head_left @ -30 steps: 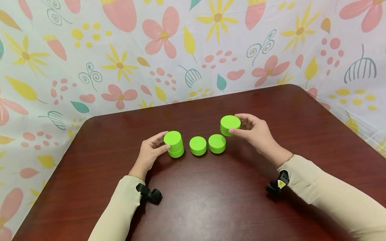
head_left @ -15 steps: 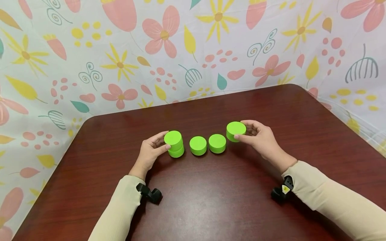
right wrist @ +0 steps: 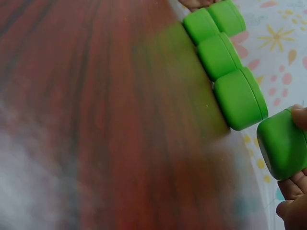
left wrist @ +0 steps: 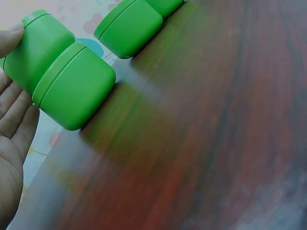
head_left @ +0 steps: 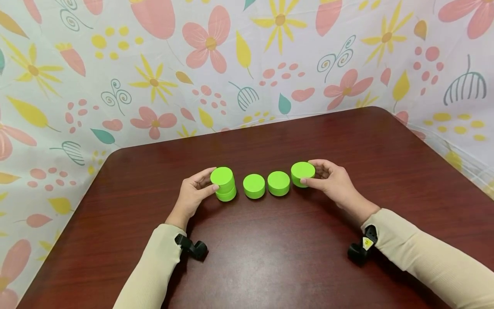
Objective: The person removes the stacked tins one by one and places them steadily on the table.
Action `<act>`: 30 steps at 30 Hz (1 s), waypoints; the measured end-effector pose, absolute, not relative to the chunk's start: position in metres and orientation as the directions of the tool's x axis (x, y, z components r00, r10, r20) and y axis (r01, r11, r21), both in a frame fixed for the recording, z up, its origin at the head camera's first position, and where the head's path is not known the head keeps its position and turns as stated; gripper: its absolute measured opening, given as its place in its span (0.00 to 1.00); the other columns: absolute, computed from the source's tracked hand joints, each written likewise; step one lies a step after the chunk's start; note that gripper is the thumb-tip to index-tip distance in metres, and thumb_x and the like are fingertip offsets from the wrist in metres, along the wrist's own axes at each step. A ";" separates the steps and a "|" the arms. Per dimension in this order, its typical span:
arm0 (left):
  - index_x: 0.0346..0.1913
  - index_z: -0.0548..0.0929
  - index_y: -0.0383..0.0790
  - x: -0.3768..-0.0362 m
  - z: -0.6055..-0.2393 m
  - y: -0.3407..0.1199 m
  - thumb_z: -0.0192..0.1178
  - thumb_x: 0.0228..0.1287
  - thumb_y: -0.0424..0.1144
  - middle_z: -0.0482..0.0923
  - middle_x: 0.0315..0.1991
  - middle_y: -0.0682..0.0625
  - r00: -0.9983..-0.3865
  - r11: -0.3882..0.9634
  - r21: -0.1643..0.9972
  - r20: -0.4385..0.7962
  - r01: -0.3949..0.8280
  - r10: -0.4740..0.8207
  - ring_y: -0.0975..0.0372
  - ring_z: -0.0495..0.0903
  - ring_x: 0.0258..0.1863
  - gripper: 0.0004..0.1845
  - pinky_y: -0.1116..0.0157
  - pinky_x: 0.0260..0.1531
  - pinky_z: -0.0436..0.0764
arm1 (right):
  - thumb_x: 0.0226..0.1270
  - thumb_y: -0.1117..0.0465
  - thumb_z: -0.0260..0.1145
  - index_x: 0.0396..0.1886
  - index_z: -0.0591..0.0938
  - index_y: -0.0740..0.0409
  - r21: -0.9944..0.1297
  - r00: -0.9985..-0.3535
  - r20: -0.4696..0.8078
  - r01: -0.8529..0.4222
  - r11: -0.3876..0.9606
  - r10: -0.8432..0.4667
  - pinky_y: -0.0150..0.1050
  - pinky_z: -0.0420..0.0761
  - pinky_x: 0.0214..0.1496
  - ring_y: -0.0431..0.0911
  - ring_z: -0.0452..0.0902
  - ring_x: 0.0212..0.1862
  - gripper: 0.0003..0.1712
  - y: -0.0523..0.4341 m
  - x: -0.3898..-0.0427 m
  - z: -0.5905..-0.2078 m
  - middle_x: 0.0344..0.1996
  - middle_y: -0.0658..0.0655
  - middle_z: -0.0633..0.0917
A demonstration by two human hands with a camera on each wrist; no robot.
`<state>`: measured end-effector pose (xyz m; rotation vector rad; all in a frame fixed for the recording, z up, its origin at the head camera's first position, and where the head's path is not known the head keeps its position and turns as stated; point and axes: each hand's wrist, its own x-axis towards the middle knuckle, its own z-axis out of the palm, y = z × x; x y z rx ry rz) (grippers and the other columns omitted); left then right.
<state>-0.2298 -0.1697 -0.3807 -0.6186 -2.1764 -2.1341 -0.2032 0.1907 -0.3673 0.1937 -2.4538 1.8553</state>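
Note:
My left hand (head_left: 191, 194) pinches the upper of two stacked, bright green round lidded jars, its thumb on the near side of the upper jar (head_left: 221, 177). Beneath that sits the lower jar (head_left: 226, 195), resting on the table, as the left wrist view also shows. To the right, two more green jars stand singly: a middle jar (head_left: 254, 186) and another jar (head_left: 278, 183). At the right end of the row my right hand (head_left: 332, 181) grips a fifth green jar (head_left: 302, 174) between thumb and fingers. In the right wrist view this held jar (right wrist: 284, 146) hangs slightly off the tabletop, tilted.
The dark reddish-brown wooden table (head_left: 247, 257) reflects light near its front. Behind it hangs a white curtain (head_left: 247, 64) printed with flowers and leaves. Black wrist cameras are strapped on both sleeves, the left camera (head_left: 191, 247) and the right camera (head_left: 362, 246).
My right hand has moved rightward and down with its jar, from behind the row to its right end. The left hand and the stacked jars have stayed put.

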 end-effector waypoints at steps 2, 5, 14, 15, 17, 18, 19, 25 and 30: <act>0.59 0.70 0.23 -0.230 -0.381 -0.170 0.61 0.53 0.20 0.81 0.44 0.61 -0.922 -0.016 0.954 0.292 0.298 0.255 0.67 0.80 0.44 0.27 0.72 0.42 0.79 | 0.51 0.63 0.73 0.55 0.73 0.67 -0.950 -0.991 0.118 -0.133 0.282 -0.071 0.23 0.77 0.40 0.32 0.77 0.39 0.31 0.191 -0.203 -0.368 0.36 0.38 0.81; 0.59 0.70 0.24 -0.230 -0.381 -0.170 0.61 0.53 0.20 0.81 0.44 0.62 -0.924 -0.009 0.955 0.289 0.296 0.252 0.67 0.80 0.44 0.27 0.72 0.42 0.79 | 0.51 0.62 0.73 0.55 0.73 0.66 -0.944 -0.991 0.105 -0.124 0.306 -0.077 0.24 0.77 0.40 0.32 0.77 0.40 0.31 0.191 -0.202 -0.369 0.38 0.42 0.81; 0.59 0.70 0.24 -0.229 -0.381 -0.170 0.61 0.53 0.21 0.81 0.43 0.62 -0.926 -0.012 0.957 0.283 0.290 0.249 0.67 0.80 0.44 0.27 0.72 0.41 0.79 | 0.53 0.61 0.72 0.57 0.72 0.66 -0.929 -0.996 0.062 -0.079 0.361 -0.058 0.23 0.76 0.39 0.30 0.75 0.40 0.32 0.191 -0.204 -0.375 0.45 0.55 0.79; 0.59 0.70 0.24 -0.229 -0.381 -0.170 0.61 0.53 0.20 0.81 0.43 0.62 -0.926 -0.016 0.957 0.284 0.290 0.250 0.67 0.80 0.44 0.27 0.72 0.41 0.79 | 0.53 0.61 0.72 0.57 0.72 0.66 -0.928 -0.996 0.059 -0.077 0.364 -0.059 0.23 0.75 0.39 0.30 0.75 0.40 0.32 0.191 -0.205 -0.376 0.46 0.56 0.79; 0.59 0.70 0.23 -0.229 -0.381 -0.169 0.60 0.53 0.20 0.81 0.43 0.61 -0.925 -0.025 0.957 0.287 0.290 0.250 0.67 0.80 0.44 0.27 0.71 0.42 0.79 | 0.53 0.61 0.72 0.57 0.72 0.65 -0.927 -0.996 0.060 -0.078 0.366 -0.060 0.22 0.75 0.40 0.30 0.75 0.41 0.32 0.192 -0.205 -0.377 0.46 0.57 0.79; 0.59 0.70 0.23 -0.229 -0.381 -0.169 0.60 0.53 0.20 0.81 0.43 0.61 -0.925 -0.030 0.957 0.287 0.289 0.249 0.67 0.80 0.44 0.27 0.71 0.43 0.79 | 0.52 0.61 0.72 0.56 0.72 0.65 -0.926 -0.996 0.062 -0.080 0.369 -0.060 0.22 0.75 0.40 0.30 0.75 0.41 0.32 0.192 -0.205 -0.377 0.46 0.57 0.80; 0.59 0.70 0.23 -0.229 -0.381 -0.169 0.60 0.53 0.20 0.81 0.43 0.61 -0.925 -0.031 0.957 0.287 0.288 0.249 0.67 0.80 0.44 0.27 0.71 0.43 0.79 | 0.52 0.61 0.72 0.56 0.73 0.65 -0.926 -0.996 0.063 -0.081 0.369 -0.060 0.22 0.75 0.40 0.30 0.75 0.41 0.32 0.192 -0.205 -0.377 0.46 0.57 0.80; 0.59 0.71 0.24 -0.229 -0.380 -0.168 0.60 0.53 0.20 0.82 0.42 0.62 -0.929 -0.014 0.959 0.278 0.284 0.244 0.67 0.80 0.44 0.27 0.72 0.42 0.79 | 0.52 0.60 0.73 0.56 0.73 0.64 -0.925 -0.997 0.056 -0.074 0.373 -0.059 0.22 0.75 0.41 0.29 0.75 0.42 0.32 0.192 -0.204 -0.377 0.45 0.56 0.81; 0.59 0.71 0.25 -0.229 -0.380 -0.168 0.61 0.53 0.21 0.82 0.42 0.62 -0.929 -0.015 0.960 0.276 0.281 0.246 0.67 0.80 0.45 0.27 0.72 0.42 0.79 | 0.51 0.60 0.73 0.56 0.73 0.64 -0.935 -0.997 0.041 -0.059 0.351 -0.059 0.22 0.75 0.42 0.28 0.75 0.42 0.32 0.193 -0.203 -0.377 0.44 0.51 0.81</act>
